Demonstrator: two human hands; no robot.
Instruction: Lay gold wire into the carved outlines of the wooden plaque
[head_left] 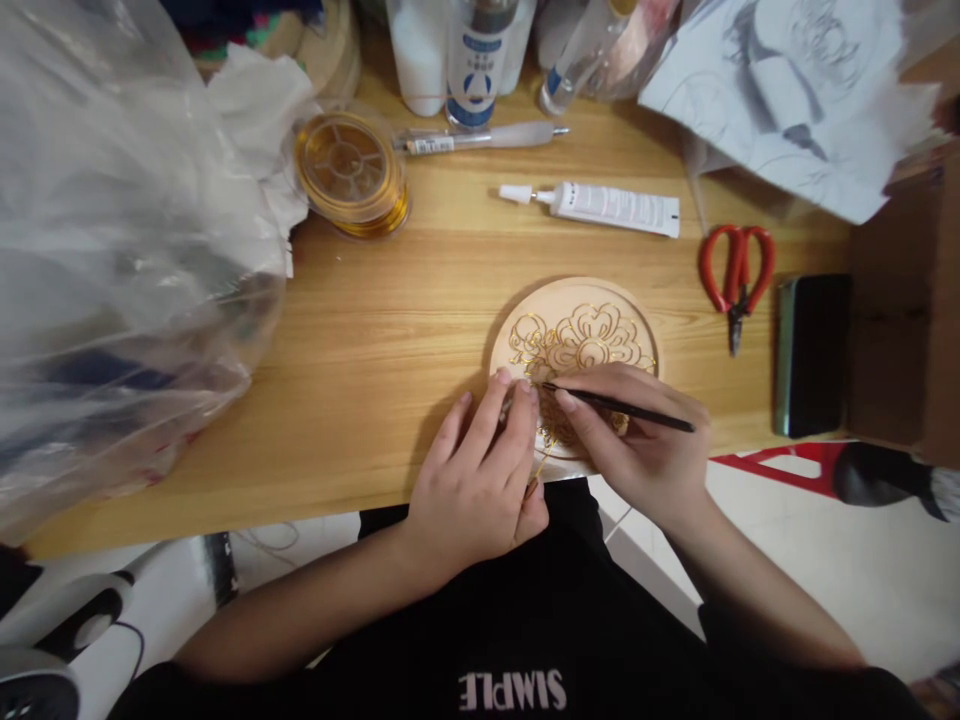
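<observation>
A round pale wooden plate (517, 303) lies near the table's front edge, with a flower pattern of gold wire (592, 335) on it. My right hand (649, 440) is closed round a thin black tool (637, 408), whose tip points at the pattern near the plate's middle. My left hand (480, 475) rests on the plate's left part, its fingertips close to the tool's tip. Its fingers are somewhat apart, and the thumb is bent in at the plate's front edge. A strand of gold wire (541, 462) runs down from the pattern to the left thumb and index side, pinched there.
A spool of gold wire (349, 170), a pen (487, 137), a white glue tube (615, 207) and bottles (480, 65) are at the back. Red-handled pliers (736, 280) and a phone (814, 355) lie right. A large plastic bag (127, 260) covers the left side.
</observation>
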